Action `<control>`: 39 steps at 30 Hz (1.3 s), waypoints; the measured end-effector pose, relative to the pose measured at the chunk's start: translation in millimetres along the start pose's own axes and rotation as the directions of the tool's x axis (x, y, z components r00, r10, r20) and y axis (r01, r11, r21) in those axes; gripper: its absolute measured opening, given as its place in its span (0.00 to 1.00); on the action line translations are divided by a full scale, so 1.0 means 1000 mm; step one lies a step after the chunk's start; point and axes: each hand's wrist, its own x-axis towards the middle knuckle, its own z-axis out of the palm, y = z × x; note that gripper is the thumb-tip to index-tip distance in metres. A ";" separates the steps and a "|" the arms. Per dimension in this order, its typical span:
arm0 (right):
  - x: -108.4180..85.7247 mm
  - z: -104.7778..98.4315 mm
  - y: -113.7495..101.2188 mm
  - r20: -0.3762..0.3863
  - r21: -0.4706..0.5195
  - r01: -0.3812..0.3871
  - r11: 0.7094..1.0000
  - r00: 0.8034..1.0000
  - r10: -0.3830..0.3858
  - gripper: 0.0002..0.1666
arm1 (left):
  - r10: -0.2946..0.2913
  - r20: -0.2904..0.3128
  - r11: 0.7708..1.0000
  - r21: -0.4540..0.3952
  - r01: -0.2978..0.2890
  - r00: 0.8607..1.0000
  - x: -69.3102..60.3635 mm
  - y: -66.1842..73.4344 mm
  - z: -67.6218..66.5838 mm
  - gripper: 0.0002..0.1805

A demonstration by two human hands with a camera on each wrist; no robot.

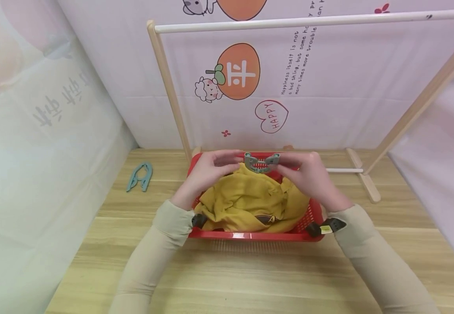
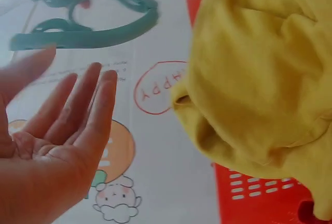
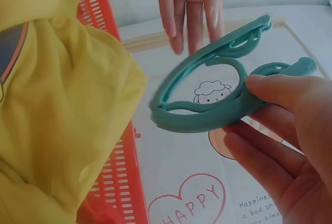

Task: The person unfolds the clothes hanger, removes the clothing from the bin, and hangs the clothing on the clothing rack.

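My right hand pinches a teal folding clothes hanger between thumb and fingers, above the basket. The hanger's two arms are folded toward each other. Facing it from the other side is my left hand, palm turned up and fingers extended, close to the hanger but apart from it in the left wrist view. Below both hands, a yellow garment with a dark patch lies bunched in a red plastic basket.
A second folding hanger lies on the wooden table, left of the basket. Behind the basket stands a garment rack with a white top bar and wooden legs. Printed cloth walls enclose the back and sides.
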 end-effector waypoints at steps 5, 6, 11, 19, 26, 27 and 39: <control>0.001 -0.002 0.001 0.064 0.104 -0.105 0.989 0.993 0.099 0.10 | 0.061 0.014 0.998 0.004 -0.061 0.998 -0.004 0.008 0.002 0.25; 0.001 -0.001 0.000 0.077 0.123 -0.120 0.985 0.991 0.111 0.10 | 0.070 0.010 0.998 0.005 -0.070 0.997 -0.003 0.009 0.003 0.25; 0.003 -0.001 0.000 0.132 0.151 -0.171 0.974 0.979 0.152 0.10 | 0.101 -0.019 0.995 0.024 -0.100 0.995 -0.001 0.011 0.009 0.20; 0.007 -0.001 -0.003 0.174 0.168 -0.187 0.968 0.972 0.157 0.13 | 0.127 -0.030 0.988 0.094 -0.124 0.991 0.000 0.012 0.013 0.09; 0.013 -0.005 -0.011 0.174 0.076 -0.164 0.984 0.973 0.148 0.11 | 0.139 -0.008 0.980 0.145 -0.136 0.990 0.001 0.010 0.014 0.08; 0.014 -0.006 -0.011 0.175 0.058 -0.163 0.985 0.973 0.151 0.11 | 0.136 -0.011 0.980 0.151 -0.133 0.991 0.001 0.010 0.014 0.08; 0.010 -0.035 -0.001 0.151 0.014 -0.305 0.952 0.942 0.300 0.12 | 0.144 -0.153 0.987 0.095 -0.131 0.978 -0.003 -0.001 -0.008 0.10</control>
